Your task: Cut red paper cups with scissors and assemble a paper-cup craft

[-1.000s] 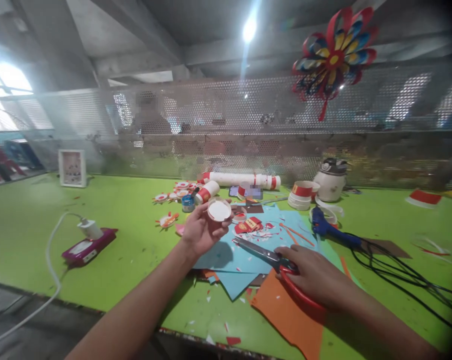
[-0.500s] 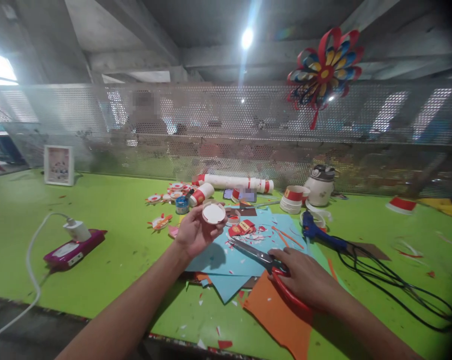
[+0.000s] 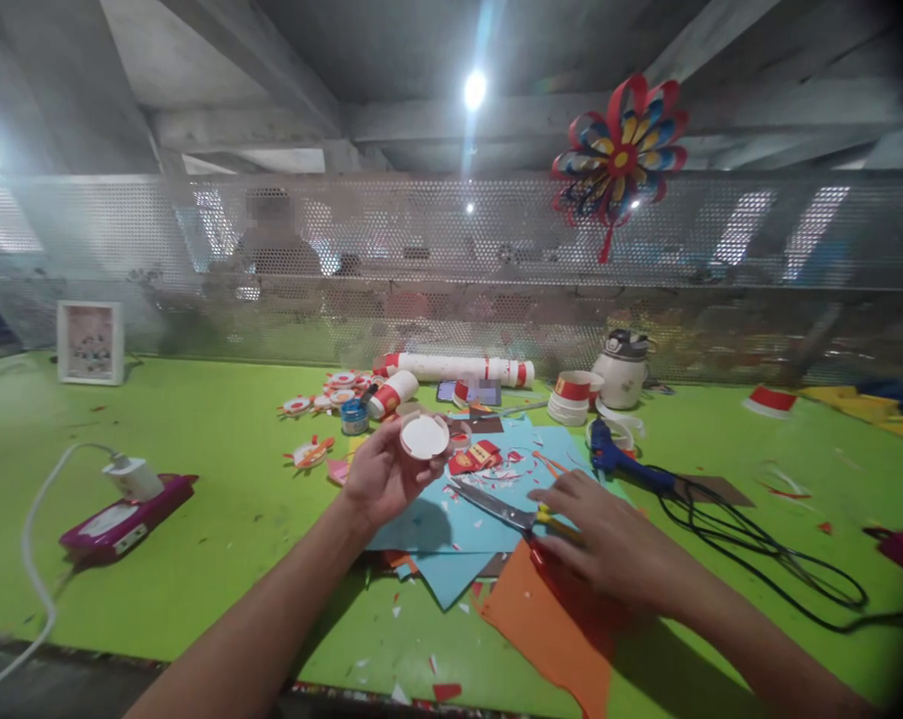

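My left hand (image 3: 383, 471) is closed around a shallow round white piece (image 3: 424, 436), which looks like the cut-off base of a paper cup, its flat face towards me. It is held up over the light blue paper (image 3: 451, 574). Scissors (image 3: 496, 506) with red and yellow on the handles lie across that paper, blades pointing left. My right hand (image 3: 597, 539) is over their handles with fingers stretched and apart; it partly hides the handles. Beyond the blades are red-and-yellow cut paper pieces (image 3: 475, 457) and small scraps. Orange paper (image 3: 537, 619) lies below the right hand.
A blue glue gun (image 3: 631, 464) with a looped black cord lies at right. Behind are a white bottle (image 3: 620, 374), cut paper cups (image 3: 571, 396), a long white-and-red tube (image 3: 458, 368) and a blue jar (image 3: 354, 416). A purple power strip (image 3: 129, 519) sits left.
My right hand has loosened from the scissors' handles and its fingers have spread; the scissors now rest on the paper. The left hand still holds the round piece. The view has shifted slightly.
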Demonstrator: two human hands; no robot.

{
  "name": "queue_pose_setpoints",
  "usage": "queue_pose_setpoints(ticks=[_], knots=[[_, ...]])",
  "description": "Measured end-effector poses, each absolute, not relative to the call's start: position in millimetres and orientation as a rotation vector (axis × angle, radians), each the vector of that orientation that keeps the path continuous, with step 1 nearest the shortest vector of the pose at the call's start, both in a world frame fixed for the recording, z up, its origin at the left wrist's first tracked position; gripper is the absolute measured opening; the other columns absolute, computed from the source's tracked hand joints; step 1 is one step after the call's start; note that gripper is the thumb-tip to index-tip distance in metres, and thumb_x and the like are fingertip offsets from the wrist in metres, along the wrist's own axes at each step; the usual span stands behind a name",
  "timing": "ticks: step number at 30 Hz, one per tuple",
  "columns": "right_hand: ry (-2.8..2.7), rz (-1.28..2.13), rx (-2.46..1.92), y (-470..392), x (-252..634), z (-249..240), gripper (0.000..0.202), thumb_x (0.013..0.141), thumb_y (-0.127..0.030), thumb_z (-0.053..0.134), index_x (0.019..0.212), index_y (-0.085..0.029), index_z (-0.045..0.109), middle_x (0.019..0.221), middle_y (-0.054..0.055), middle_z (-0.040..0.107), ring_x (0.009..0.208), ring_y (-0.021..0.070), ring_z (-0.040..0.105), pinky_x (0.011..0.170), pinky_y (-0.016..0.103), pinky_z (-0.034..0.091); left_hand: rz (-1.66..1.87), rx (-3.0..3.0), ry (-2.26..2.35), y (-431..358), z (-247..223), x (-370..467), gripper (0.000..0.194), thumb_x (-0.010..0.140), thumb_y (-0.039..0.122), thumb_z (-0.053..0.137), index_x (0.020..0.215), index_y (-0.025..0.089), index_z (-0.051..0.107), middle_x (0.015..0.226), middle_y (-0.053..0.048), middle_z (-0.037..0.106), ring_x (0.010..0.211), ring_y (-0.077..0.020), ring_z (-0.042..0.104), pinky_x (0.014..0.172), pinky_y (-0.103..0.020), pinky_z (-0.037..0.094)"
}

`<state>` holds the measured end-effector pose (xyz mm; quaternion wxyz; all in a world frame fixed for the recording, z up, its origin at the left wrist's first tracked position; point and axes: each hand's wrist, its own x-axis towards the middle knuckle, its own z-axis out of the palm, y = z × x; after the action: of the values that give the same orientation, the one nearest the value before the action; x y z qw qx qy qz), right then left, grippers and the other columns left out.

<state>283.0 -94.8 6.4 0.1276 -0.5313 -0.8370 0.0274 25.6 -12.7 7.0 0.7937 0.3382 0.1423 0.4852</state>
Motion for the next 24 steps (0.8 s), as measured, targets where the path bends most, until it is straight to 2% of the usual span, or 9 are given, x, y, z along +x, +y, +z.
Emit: queue_pose_setpoints(ticks=[2, 5, 8, 11, 15, 19, 22, 24], knots=[[-2.374, 0.108, -1.372, -99.4, 270.9, 18.3, 0.032, 0.092, -0.025, 0.051, 0.121, -0.015, 0.06, 0.103, 0.013, 0.063, 0.099, 0.0259, 0.057, 0.09, 0.043, 0.044, 1.018, 0.75, 0.306, -14.9, 5.1, 28.4, 0.032, 0.081, 0.031, 0.055, 0.097, 0.007, 0.069, 0.088, -0.015, 0.069, 0.071, -0.019, 0.062, 0.047, -0.021, 0.041], [-2.284, 0.181, -1.103, -103.9, 247.5, 32.9, 0.032, 0.094, -0.028, 0.051, 0.123, -0.016, 0.058, 0.084, 0.005, 0.065, 0.076, 0.0182, 0.057, 0.074, 0.033, 0.046, 0.978, 0.82, 0.308, -17.1, 0.7, 32.4, 0.029, 0.08, 0.03, 0.057, 0.098, 0.011, 0.069, 0.094, -0.012, 0.07, 0.071, -0.0189, 0.063, 0.048, -0.023, 0.043], [-2.239, 0.214, -1.038, -103.2, 227.7, 38.9, 0.036, 0.091, -0.023, 0.054, 0.126, -0.012, 0.056, 0.085, 0.005, 0.066, 0.072, 0.0158, 0.057, 0.071, 0.03, 0.045, 0.937, 0.835, 0.308, -17.5, -2.8, 34.3, 0.027, 0.08, 0.029, 0.057, 0.098, 0.013, 0.07, 0.094, -0.009, 0.071, 0.072, -0.0188, 0.064, 0.056, -0.027, 0.049], [-2.277, 0.239, -1.083, -99.4, 217.5, 37.3, 0.031, 0.089, -0.02, 0.057, 0.118, -0.011, 0.059, 0.083, 0.004, 0.066, 0.068, 0.0148, 0.056, 0.066, 0.028, 0.044, 0.926, 0.818, 0.281, -17.8, -3.4, 34.5, 0.025, 0.083, 0.026, 0.056, 0.098, 0.013, 0.071, 0.096, -0.009, 0.071, 0.077, -0.0192, 0.065, 0.062, -0.028, 0.052], [-2.295, 0.22, -1.087, -94.0, 216.3, 30.5, 0.022, 0.09, -0.02, 0.057, 0.11, -0.013, 0.062, 0.081, 0.003, 0.065, 0.067, 0.0148, 0.055, 0.064, 0.028, 0.044, 0.893, 0.825, 0.223, -18.4, -2.5, 35.2, 0.027, 0.084, 0.025, 0.057, 0.103, 0.011, 0.069, 0.092, -0.009, 0.071, 0.071, -0.0174, 0.063, 0.055, -0.025, 0.05], [-2.368, -0.039, -0.955, -90.5, 221.0, 23.9, 0.027, 0.093, -0.017, 0.051, 0.117, -0.013, 0.062, 0.089, 0.01, 0.064, 0.078, 0.0202, 0.056, 0.068, 0.033, 0.045, 0.877, 0.828, 0.202, -17.9, -3.0, 36.1, 0.026, 0.084, 0.024, 0.057, 0.103, 0.01, 0.069, 0.09, -0.008, 0.07, 0.066, -0.015, 0.061, 0.05, -0.023, 0.047], [-2.448, -0.262, -0.906, -89.2, 224.6, 20.8, 0.031, 0.094, -0.014, 0.045, 0.12, -0.013, 0.062, 0.085, 0.011, 0.062, 0.074, 0.0217, 0.053, 0.062, 0.033, 0.043, 0.863, 0.823, 0.204, -17.4, -3.3, 35.8, 0.027, 0.084, 0.025, 0.057, 0.102, 0.009, 0.069, 0.088, -0.008, 0.07, 0.065, -0.0149, 0.061, 0.049, -0.023, 0.047], [-2.445, -0.285, -0.881, -87.5, 226.3, 19.4, 0.032, 0.093, -0.013, 0.045, 0.119, -0.013, 0.062, 0.085, 0.011, 0.062, 0.073, 0.0214, 0.052, 0.061, 0.032, 0.042, 0.857, 0.819, 0.205, -17.2, -3.3, 35.4, 0.026, 0.084, 0.025, 0.057, 0.101, 0.009, 0.069, 0.087, -0.008, 0.07, 0.064, -0.015, 0.061, 0.049, -0.023, 0.047]])
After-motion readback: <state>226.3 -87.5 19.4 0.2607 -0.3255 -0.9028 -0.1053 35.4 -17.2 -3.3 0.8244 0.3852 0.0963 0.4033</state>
